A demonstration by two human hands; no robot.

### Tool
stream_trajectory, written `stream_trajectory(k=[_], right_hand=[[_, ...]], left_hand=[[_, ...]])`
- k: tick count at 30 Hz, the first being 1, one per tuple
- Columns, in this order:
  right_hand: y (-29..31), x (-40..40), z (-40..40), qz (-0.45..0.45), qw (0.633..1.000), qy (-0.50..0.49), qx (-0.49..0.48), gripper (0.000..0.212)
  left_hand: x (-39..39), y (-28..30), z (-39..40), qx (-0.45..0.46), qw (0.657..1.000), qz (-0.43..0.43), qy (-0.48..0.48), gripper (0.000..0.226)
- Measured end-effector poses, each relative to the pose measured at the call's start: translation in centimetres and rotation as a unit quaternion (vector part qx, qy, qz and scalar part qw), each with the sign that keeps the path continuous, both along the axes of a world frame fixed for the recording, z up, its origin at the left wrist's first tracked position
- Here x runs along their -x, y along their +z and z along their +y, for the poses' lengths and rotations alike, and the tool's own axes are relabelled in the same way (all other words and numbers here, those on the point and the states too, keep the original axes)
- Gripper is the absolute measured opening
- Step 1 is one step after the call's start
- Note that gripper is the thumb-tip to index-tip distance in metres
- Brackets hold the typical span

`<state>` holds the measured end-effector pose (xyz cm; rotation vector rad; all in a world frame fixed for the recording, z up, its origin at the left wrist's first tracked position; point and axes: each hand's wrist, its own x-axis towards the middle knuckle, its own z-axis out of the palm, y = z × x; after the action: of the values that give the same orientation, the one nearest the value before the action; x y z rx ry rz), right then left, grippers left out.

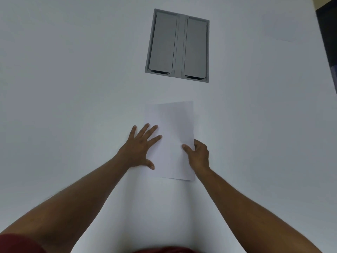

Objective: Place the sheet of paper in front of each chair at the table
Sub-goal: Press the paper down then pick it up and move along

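A white sheet of paper (172,136) lies on the white table (73,88), in the middle of the view and close to me. My left hand (141,148) rests flat with fingers spread on the sheet's left edge. My right hand (197,154) pinches the sheet's right edge, thumb on top and fingers curled under it. A second white sheet (279,27) lies faintly visible at the far right of the table. No chair shows in this view.
A grey cable hatch with two flaps (178,45) is set into the table just beyond the sheet. The table's right edge (326,57) runs along a dark floor at the upper right.
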<state>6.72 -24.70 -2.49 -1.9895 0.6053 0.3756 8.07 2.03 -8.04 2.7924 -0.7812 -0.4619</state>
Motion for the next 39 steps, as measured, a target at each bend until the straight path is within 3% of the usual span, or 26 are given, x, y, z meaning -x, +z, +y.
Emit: stream_trajectory(k=[2,4,6,9,12,14,19,23,26,30,33,39], right_hand=[[1.0,-0.2,-0.1,-0.005,1.0,-0.015,-0.007,0.011],[2.3,-0.4,-0.4,-0.017,0.999,-0.023,-0.02,0.008],[3.8,-0.2,-1.0,-0.03,0.998,-0.033,-0.041,0.012],[5.9,0.8,-2.2,-0.04,0.995,-0.05,-0.077,0.017],[7.8,2.9,-3.6,-0.045,0.989,-0.077,-0.12,0.016],[9.2,4.6,-4.8,-0.045,0.985,-0.096,-0.138,0.02],[11.9,9.5,-8.5,-0.049,0.983,-0.11,-0.142,0.023],[12.9,13.7,-11.8,-0.07,0.978,-0.137,-0.14,0.026],[12.2,17.8,-15.0,-0.067,0.974,-0.161,-0.147,0.03],[10.3,24.5,-20.4,-0.041,0.974,-0.176,-0.138,0.062],[10.1,29.4,-25.4,-0.04,0.967,-0.208,-0.145,0.029],[11.7,36.6,-33.8,-0.076,0.941,-0.293,-0.15,0.019]], left_hand=[[0.4,1.0,-0.3,0.073,0.994,0.015,0.084,0.129],[0.6,2.4,-0.7,0.184,0.959,0.026,0.215,0.108],[0.3,4.2,-1.1,0.276,0.904,0.018,0.328,0.081],[-1.5,6.5,-1.9,0.389,0.8,0.101,0.446,0.062],[-3.8,8.5,-3.5,0.497,0.686,0.237,0.475,0.059],[-4.7,10.0,-5.2,0.538,0.643,0.316,0.445,0.056],[-3.8,12.4,-10.8,0.569,0.637,0.367,0.368,0.052],[-1.9,14.0,-16.0,0.56,0.647,0.355,0.377,0.033],[-0.1,14.6,-20.2,0.548,0.657,0.342,0.387,0.034],[3.5,14.8,-26.4,0.548,0.672,0.328,0.375,0.023],[7.6,15.1,-31.8,0.543,0.688,0.305,0.372,0.018],[15.0,16.2,-41.2,0.552,0.679,0.297,0.382,0.01]])
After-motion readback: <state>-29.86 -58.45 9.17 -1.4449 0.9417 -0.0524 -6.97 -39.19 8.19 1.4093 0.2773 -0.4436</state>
